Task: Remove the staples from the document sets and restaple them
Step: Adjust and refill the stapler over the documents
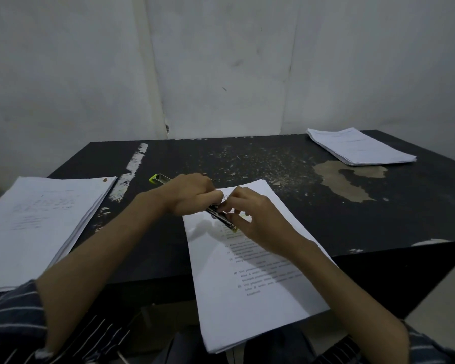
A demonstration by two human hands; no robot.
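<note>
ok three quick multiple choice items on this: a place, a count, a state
1. Where does the far stack lie? A) right corner B) left corner C) centre
2. How many paper piles lie on the table? A) one B) three C) five
3. The left hand is: A) gripping the stapler B) flat on paper C) off the table
Answers: 1A, it lies at the table's far right corner; 2B, left stack, centre document, far stack; 3A, its fingers curl round it.

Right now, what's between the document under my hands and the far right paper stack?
Nothing but bare black table with a tan worn patch, as the head view shows.
</note>
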